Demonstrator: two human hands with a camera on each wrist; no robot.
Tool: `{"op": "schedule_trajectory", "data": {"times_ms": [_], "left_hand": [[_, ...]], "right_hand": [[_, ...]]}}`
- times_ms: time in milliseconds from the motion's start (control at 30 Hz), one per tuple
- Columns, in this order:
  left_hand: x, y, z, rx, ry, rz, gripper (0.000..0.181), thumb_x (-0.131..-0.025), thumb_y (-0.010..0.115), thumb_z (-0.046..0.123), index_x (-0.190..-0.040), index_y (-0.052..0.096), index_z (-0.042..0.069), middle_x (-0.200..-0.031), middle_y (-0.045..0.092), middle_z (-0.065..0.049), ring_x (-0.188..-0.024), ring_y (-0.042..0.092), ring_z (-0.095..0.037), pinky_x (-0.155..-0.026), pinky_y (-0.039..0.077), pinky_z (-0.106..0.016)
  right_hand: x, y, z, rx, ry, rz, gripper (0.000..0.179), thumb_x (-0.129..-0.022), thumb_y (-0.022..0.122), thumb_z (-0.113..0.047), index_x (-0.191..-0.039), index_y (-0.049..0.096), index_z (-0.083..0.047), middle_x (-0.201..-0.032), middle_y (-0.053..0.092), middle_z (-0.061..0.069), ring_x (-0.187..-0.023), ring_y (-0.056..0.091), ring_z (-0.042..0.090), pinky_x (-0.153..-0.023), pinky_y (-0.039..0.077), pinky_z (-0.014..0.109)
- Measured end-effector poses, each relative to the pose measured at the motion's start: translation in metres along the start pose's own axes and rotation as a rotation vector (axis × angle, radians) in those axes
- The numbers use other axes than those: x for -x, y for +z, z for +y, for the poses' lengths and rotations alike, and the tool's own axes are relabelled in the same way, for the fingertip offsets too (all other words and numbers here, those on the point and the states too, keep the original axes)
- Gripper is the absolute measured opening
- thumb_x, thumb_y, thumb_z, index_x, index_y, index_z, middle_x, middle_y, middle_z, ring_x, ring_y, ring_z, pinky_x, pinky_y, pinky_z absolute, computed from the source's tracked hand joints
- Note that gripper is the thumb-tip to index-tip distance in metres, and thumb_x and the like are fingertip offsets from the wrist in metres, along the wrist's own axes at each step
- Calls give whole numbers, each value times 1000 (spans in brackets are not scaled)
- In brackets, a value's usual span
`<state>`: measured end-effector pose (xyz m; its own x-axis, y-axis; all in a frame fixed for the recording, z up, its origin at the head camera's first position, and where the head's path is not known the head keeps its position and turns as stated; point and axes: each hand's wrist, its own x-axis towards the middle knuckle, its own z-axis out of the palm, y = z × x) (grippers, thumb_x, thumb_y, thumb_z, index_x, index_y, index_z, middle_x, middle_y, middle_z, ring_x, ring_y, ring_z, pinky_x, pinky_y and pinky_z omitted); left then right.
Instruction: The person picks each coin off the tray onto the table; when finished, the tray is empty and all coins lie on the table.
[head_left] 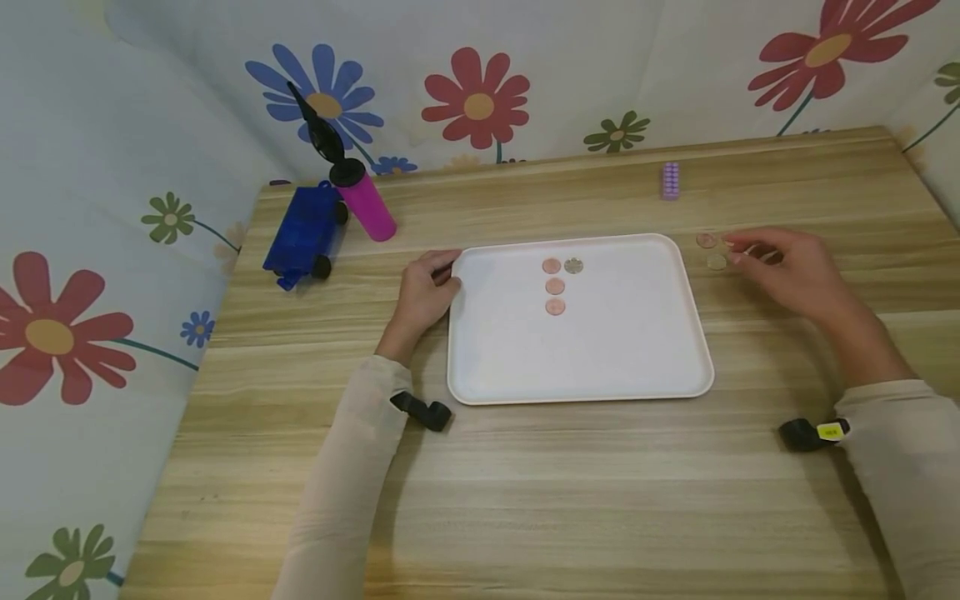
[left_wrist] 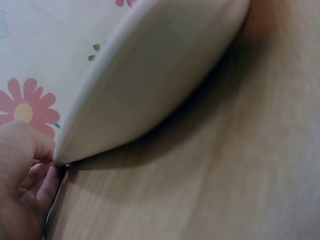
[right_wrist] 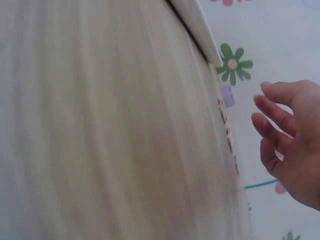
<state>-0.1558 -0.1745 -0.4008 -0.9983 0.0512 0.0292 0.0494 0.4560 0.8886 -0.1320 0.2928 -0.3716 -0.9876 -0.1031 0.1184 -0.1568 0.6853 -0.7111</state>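
My left hand pinches the far left corner of a white tray, also seen from the side in the left wrist view. Three copper coins lie in a column on the tray, with a duller yellowish coin beside the top one. Right of the tray, my right hand hovers by a few loose coins, among them a copper coin and a paler coin. In the right wrist view a gap shows between its thumb and loosely bent fingers, with nothing between them.
A small purple studded block stands near the wooden table's back edge. At the back left are a blue toy cart with black wheels and a magenta cylinder with a black top. Flower-patterned cloth hangs behind.
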Motion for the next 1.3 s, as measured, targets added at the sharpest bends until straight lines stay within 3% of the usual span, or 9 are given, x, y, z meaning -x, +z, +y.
{"op": "schedule_trajectory", "data": {"times_ms": [300,533,667,800,967,1200,1300], "left_hand": [[-1,0,-1,7,6,3,44,-89,56,-7,-132,63,-10,-135,62,-26,-129,61,-34,-112,55,-36],[0,0,-1,14,8,3,44,-89,56,-7,-132,62,-10,-135,62,-26,-130,60,-34,-112,55,-36],[-1,0,-2,12,9,7,44,-88,56,-6,-132,62,-10,-135,62,-26,-130,60,-34,-112,55,-36],[-1,0,-3,8,7,9,44,-88,56,-7,-132,62,-10,-135,62,-26,-130,60,-34,-112,54,-36],[-2,0,-4,9,10,8,44,-88,56,-7,-132,62,-10,-135,62,-26,-130,61,-34,-112,55,-35],[-2,0,-4,23,16,10,43,-88,57,-7,-131,63,-10,-134,62,-27,-130,61,-35,-112,54,-35],[-2,0,-4,25,13,12,43,-88,57,-7,-131,63,-10,-134,62,-26,-130,61,-34,-112,54,-36]], "right_hand": [[-7,24,-34,-93,-80,-65,27,-97,66,-11,-120,71,3,-88,57,-40,-86,52,-9,-72,42,3],[-13,42,-63,-155,-114,-185,25,-97,66,-6,-121,72,0,-93,64,-33,-88,56,-4,-73,48,6],[-19,51,-76,-145,-116,-250,27,-98,65,-9,-124,70,-1,-105,74,-6,-90,57,-2,-76,49,7],[-25,59,-84,-126,-98,-310,30,-99,64,-13,-127,69,-2,-117,71,17,-90,57,-2,-77,49,8],[-35,71,-88,-160,-100,-374,33,-99,64,-10,-129,66,1,-117,69,21,-89,58,2,-76,49,9],[-44,93,-92,-124,-157,-430,38,-96,65,-4,-133,61,4,-123,65,26,-96,64,27,-77,48,6],[-47,103,-91,-103,-167,-430,41,-95,66,-4,-134,59,5,-127,62,26,-96,60,29,-77,44,7]]}}
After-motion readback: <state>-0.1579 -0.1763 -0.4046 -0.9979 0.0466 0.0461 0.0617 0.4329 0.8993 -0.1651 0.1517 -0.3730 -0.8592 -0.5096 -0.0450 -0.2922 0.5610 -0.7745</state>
